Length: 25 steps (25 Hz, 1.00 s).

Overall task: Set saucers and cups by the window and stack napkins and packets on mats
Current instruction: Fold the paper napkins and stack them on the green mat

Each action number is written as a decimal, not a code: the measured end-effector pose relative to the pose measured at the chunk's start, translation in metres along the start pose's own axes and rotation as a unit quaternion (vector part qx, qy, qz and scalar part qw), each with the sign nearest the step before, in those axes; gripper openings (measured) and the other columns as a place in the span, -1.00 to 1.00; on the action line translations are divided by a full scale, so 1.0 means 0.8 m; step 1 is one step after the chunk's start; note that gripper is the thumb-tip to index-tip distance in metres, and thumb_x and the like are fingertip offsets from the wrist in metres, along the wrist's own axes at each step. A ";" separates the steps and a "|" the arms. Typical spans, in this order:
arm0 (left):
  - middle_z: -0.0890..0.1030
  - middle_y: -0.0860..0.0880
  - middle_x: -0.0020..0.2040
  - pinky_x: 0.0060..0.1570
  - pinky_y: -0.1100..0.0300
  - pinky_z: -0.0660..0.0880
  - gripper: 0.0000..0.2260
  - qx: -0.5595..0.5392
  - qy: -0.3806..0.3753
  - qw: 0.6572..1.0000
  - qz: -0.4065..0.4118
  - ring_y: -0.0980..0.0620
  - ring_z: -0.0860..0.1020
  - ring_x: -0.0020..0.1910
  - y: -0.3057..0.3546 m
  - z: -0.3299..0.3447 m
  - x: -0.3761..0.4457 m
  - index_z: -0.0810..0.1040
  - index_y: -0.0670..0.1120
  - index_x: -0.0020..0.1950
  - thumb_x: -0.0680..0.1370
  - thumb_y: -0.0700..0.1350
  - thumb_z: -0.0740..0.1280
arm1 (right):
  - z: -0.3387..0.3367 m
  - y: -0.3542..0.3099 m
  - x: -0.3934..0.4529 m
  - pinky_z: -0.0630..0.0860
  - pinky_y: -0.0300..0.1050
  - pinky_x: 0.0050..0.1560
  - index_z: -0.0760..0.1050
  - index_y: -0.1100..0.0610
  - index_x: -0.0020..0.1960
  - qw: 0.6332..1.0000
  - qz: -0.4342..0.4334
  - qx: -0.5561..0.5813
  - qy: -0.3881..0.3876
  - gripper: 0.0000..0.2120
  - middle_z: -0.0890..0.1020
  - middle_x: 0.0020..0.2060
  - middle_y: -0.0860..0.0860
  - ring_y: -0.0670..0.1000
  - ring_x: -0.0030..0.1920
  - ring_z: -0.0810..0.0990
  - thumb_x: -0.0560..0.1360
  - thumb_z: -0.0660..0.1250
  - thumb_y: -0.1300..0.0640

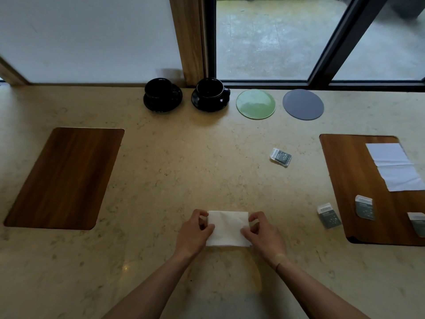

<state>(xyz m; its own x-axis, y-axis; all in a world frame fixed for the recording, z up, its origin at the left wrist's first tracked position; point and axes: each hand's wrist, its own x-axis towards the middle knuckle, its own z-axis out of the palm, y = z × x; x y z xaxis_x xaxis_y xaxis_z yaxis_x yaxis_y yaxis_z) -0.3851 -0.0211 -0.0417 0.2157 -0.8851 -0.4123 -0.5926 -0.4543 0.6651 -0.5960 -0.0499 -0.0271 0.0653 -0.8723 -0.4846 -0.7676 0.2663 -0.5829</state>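
Near the front edge of the stone table [161, 171], in the middle, a white napkin [227, 229] lies flat between two hands. The left hand [195, 233] holds its left side: thumb and forefinger are curled and pinch the napkin's edge. The right hand [264, 236] does the same on the right side, with its fingertips closed on the paper.

At the far edge, by the window [276, 42], two black cups stand on black saucers: the left cup [158, 87] on the left saucer [162, 104], the right cup [210, 87] on the right saucer [210, 104]. Just beside them to the right lie a green round coaster [255, 104] and then a grey round coaster [303, 104], both bare.

On the left side lies a wooden mat [64, 178] with nothing on it. On the right side a second wooden mat [358, 187] carries an unfolded white napkin [394, 166] and two grey packets, one [364, 207] near its left edge and one [417, 223] cut by the border of the view. Another packet [328, 215] lies on the table just beside this mat, and one more packet [280, 157] lies alone on the table, nearer to the coasters.
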 end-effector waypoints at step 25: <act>0.52 0.05 0.33 0.16 0.11 0.47 -0.58 0.335 -0.013 0.886 0.319 0.03 0.51 0.27 -0.025 0.003 -0.004 0.49 0.07 0.29 0.49 0.16 0.17 | 0.010 0.010 0.000 0.47 0.10 0.22 0.39 -0.14 0.39 0.911 -0.198 -0.359 -0.049 -0.50 0.44 0.39 -0.15 0.11 0.39 0.42 0.49 0.04 -0.19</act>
<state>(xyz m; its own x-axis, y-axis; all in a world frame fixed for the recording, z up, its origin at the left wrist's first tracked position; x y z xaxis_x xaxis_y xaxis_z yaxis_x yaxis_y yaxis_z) -0.3760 -0.0087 -0.0553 -0.3421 -0.9338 -0.1050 -0.9174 0.3077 0.2525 -0.5970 -0.0444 -0.0368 0.4582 -0.7911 -0.4052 -0.8878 -0.4299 -0.1645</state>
